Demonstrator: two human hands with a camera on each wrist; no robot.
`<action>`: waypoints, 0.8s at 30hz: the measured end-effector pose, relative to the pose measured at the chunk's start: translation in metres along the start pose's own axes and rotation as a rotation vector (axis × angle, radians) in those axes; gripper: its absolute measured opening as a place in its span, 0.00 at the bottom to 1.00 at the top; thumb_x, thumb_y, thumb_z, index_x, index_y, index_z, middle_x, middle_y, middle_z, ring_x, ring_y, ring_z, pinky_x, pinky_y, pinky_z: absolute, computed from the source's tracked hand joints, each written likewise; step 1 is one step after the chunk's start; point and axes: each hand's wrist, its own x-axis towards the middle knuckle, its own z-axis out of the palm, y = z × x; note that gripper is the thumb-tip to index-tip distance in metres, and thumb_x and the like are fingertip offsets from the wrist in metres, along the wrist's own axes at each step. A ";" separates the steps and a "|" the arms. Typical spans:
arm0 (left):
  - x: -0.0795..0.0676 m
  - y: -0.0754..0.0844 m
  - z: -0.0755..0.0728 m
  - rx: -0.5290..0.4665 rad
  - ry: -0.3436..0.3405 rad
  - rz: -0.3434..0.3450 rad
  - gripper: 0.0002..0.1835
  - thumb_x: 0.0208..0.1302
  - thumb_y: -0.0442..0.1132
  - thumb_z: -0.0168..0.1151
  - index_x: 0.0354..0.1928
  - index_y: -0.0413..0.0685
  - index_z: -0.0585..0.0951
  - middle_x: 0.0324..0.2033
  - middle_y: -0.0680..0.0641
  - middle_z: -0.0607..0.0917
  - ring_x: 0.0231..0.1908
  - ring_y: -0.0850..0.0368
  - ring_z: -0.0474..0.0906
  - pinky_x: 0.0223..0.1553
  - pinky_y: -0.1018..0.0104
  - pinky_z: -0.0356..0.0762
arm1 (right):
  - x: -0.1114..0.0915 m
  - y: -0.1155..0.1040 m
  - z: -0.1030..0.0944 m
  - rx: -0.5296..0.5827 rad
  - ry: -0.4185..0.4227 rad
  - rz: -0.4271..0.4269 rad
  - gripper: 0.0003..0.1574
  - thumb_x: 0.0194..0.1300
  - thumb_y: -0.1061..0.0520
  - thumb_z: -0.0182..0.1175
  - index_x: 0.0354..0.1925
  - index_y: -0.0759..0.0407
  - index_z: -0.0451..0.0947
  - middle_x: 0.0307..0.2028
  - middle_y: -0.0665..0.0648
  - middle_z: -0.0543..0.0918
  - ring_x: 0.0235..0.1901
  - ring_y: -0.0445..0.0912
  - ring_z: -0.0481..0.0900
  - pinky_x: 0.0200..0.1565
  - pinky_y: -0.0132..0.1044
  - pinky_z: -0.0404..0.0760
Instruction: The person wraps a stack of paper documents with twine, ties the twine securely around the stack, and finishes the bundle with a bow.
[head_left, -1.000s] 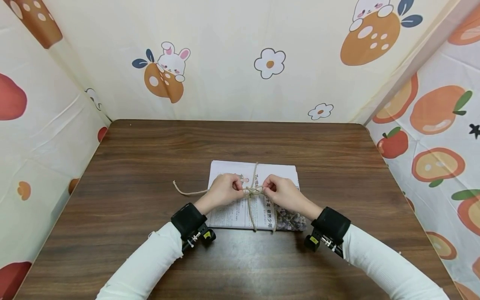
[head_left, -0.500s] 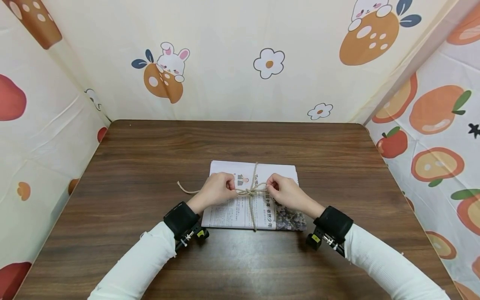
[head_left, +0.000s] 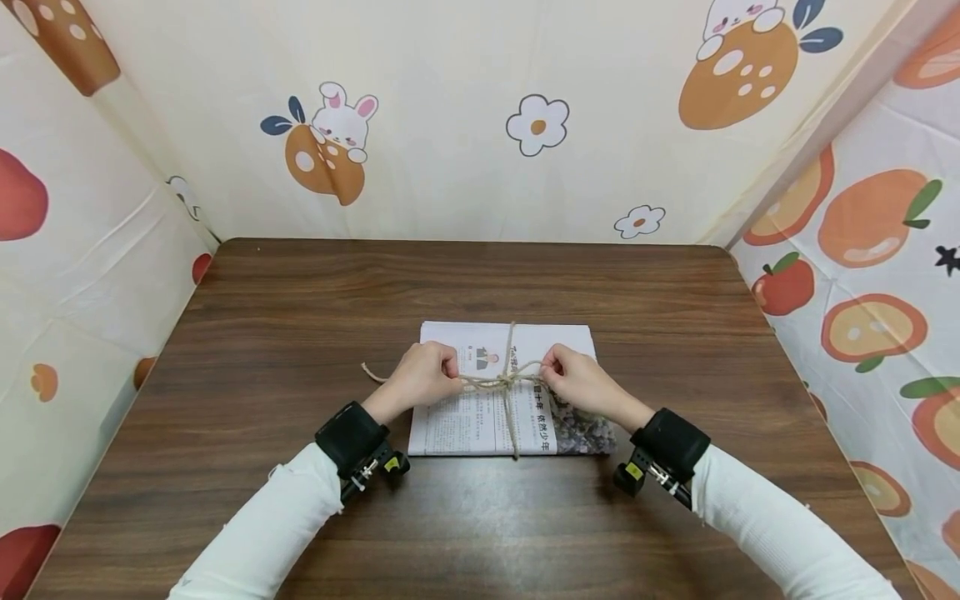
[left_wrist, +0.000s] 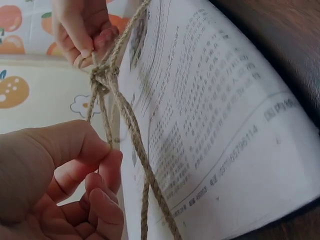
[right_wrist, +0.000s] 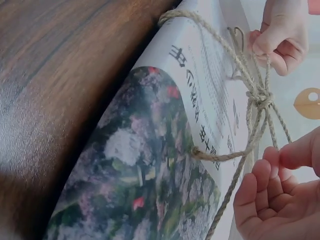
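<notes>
A folded newspaper bundle lies flat on the table, bound by a twine that crosses it both ways. At its middle sits a twine knot, also close up in the right wrist view as a bow knot. To its left, my left hand pinches a strand between thumb and forefinger, as the left wrist view shows. On the other side my right hand pinches another strand with thumb and fingertips. Both strands stretch sideways from the knot. A loose twine end sticks out beyond my left hand.
Under the bundle is a brown wood-grain table. Printed curtains with fruit, rabbits and flowers stand behind it and at both sides, the back curtain meeting the table's far edge.
My hands have drawn apart, the left moving left and the right slightly right, stretching the strands outward. A twine end hanging at the bundle's front edge has gone from there.
</notes>
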 end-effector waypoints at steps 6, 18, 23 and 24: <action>0.000 0.000 -0.003 0.010 -0.002 -0.021 0.11 0.41 0.34 0.66 0.11 0.49 0.73 0.12 0.56 0.73 0.17 0.59 0.66 0.22 0.70 0.61 | 0.001 0.002 -0.001 0.010 -0.011 0.042 0.09 0.66 0.54 0.48 0.35 0.58 0.71 0.24 0.53 0.73 0.21 0.44 0.67 0.27 0.36 0.66; 0.002 -0.002 0.006 -0.115 0.038 -0.118 0.05 0.47 0.35 0.63 0.20 0.51 0.77 0.15 0.55 0.77 0.18 0.62 0.69 0.23 0.71 0.65 | 0.009 0.007 0.000 -0.056 -0.039 -0.108 0.03 0.64 0.59 0.52 0.35 0.58 0.70 0.25 0.51 0.75 0.20 0.41 0.69 0.25 0.34 0.68; 0.006 -0.001 0.008 -0.178 0.059 -0.146 0.03 0.50 0.38 0.64 0.23 0.51 0.79 0.19 0.54 0.79 0.20 0.61 0.72 0.25 0.70 0.67 | 0.012 0.006 0.002 -0.138 0.013 -0.210 0.03 0.61 0.59 0.57 0.35 0.57 0.73 0.27 0.50 0.77 0.25 0.39 0.71 0.28 0.33 0.70; 0.007 0.000 0.008 -0.188 0.061 -0.147 0.03 0.51 0.38 0.64 0.24 0.51 0.79 0.19 0.54 0.80 0.21 0.61 0.72 0.25 0.69 0.67 | 0.012 0.005 0.002 -0.149 0.018 -0.225 0.03 0.61 0.59 0.58 0.34 0.57 0.73 0.27 0.49 0.77 0.25 0.39 0.71 0.28 0.33 0.70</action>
